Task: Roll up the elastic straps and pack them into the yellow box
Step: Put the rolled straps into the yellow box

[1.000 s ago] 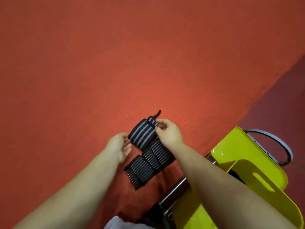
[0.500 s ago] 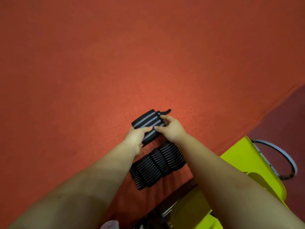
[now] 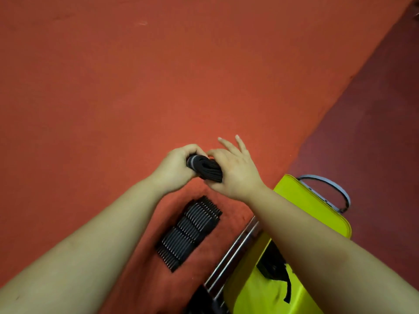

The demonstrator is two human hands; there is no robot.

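A black elastic strap with grey stripes [image 3: 205, 167] is held above the red surface, rolled into a tight coil between both hands. My left hand [image 3: 175, 169] grips the coil's left end with curled fingers. My right hand [image 3: 235, 173] pinches its right side with thumb and forefinger, the other fingers sticking up. A stack of folded black striped straps [image 3: 189, 232] lies on the surface below the hands. The yellow box [image 3: 313, 209] stands open at the lower right, with something dark inside.
The red surface [image 3: 158, 75] fills most of the view and ends at a diagonal edge on the right, beyond which lies darker maroon floor [image 3: 381, 114]. A grey handle [image 3: 328, 184] sticks out behind the box. Metal bars [image 3: 235, 252] run along the box's left side.
The strap lay flat and spread between my hands; now it is rolled into a coil and lifted. Both hands moved up and right, away from the stack.
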